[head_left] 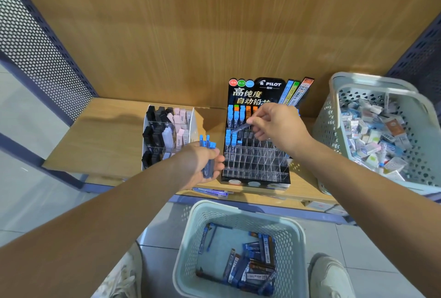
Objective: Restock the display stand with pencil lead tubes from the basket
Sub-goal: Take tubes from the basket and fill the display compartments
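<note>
Few stand [255, 166] slots filled — mostly ten o'clock. My right hand [274, 125] pinches one tube [241, 127], my left hand [199, 160] grips a bunch [207, 144]; basket [238, 208] at six holds more.

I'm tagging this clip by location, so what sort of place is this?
Probably a stationery shop: a Pilot pencil lead display stand sits on a wooden shelf, a basket of small packaged stationery stands beside it, and the left hand and right hand hold pencil lead tubes.
</note>
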